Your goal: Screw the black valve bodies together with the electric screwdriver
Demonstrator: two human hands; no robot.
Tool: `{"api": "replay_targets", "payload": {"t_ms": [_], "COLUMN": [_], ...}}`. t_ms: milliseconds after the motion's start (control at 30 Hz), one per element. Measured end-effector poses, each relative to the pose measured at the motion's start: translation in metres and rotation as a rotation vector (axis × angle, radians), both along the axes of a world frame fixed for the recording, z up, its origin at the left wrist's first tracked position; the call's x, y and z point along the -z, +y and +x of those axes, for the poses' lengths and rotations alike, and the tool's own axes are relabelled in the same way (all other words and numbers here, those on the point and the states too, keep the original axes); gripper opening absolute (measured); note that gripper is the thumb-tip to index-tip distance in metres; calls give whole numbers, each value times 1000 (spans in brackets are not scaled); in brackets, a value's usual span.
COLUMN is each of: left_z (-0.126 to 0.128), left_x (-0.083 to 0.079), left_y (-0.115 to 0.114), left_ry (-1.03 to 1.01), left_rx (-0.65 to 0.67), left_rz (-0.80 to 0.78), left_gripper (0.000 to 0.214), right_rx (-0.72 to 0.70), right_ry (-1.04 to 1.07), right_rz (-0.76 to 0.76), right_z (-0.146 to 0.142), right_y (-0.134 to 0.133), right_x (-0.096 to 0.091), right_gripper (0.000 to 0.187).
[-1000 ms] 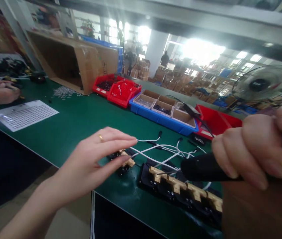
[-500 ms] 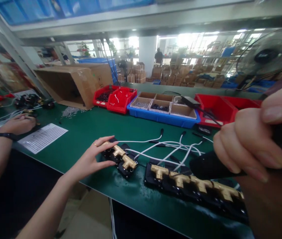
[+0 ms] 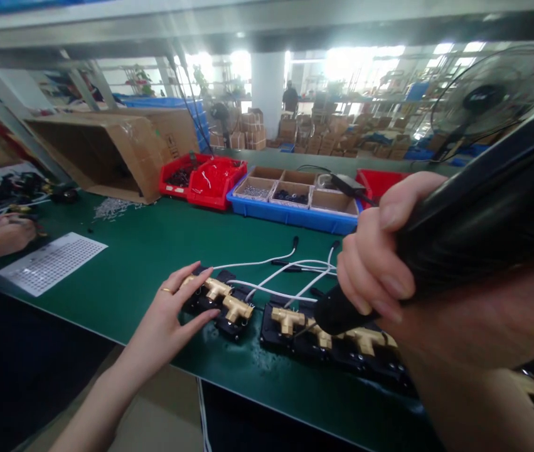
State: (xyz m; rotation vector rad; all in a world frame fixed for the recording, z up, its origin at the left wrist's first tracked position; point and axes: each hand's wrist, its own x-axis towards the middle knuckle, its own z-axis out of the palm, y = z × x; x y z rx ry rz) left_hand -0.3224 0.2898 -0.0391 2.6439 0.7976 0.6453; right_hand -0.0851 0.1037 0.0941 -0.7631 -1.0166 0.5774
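Observation:
My left hand [image 3: 165, 317] has its thumb and fingers round a black unit with brass tee fittings [image 3: 237, 309], which lies on the green bench and has white cables. My right hand [image 3: 377, 251] is wrapped about a black electric screwdriver [image 3: 478, 207], tilted so that its nose points down and left. Its thin bit reaches a row of similar black units with brass tees [image 3: 288, 321]; whether it touches a screw I cannot tell. The right forearm and tool hide part of that row. White cables [image 3: 271, 270] with black plugs lie behind the units.
A blue tray [image 3: 290, 216] with small compartments stands behind, beside red bins [image 3: 214, 185] and a cardboard box [image 3: 106, 157]. At left lie a dotted white sheet [image 3: 54, 263], loose small parts [image 3: 111, 207] and a co-worker's hand [image 3: 3, 235]. A fan [image 3: 483, 100] stands at right.
My right hand has moved left and inward with the screwdriver, its bit now over the left part of the row. My left hand stays on its unit. The view has shifted slightly.

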Motion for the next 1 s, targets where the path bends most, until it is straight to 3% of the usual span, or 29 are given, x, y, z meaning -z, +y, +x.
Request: {"api": "replay_targets", "payload": {"t_ms": [133,267,367,467,567,667,800,867,1000], "left_z": [6,23,35,40,38,33,41,58,108], "left_x": [-15,-25,-21,-12,-7,-16,-47,-63,-78], "left_y": [-14,-20,-20,-20,-20,-19,-25,-34,-57], "left_ry": [33,132,121,66,29,35,-70,-152,57], "left_rx": [7,203,287,259,230,245,346,401,530], "left_rz": [138,270,291,316,319,256,-7,-138,-251], "left_gripper": [68,69,52,35,32,40,39,24,14], "right_rx": [-27,6,37,59,80,88,29,-59,-138], "right_ry": [-81,32,86,60,76,113,107,48,38], "right_rz": [25,11,-7,-26,-41,-62,-73,-80,-71], "right_z": [-4,-9,-11,-9,-6,-7,-10,-10,-11], "right_y": [0,1,1,-1,-2,-2,-3,-2,1], "right_x": [-1,-5,-6,-2,1,-2,-11,-15,-22], "right_gripper": [62,63,62,55,50,50,53,52,51]}}
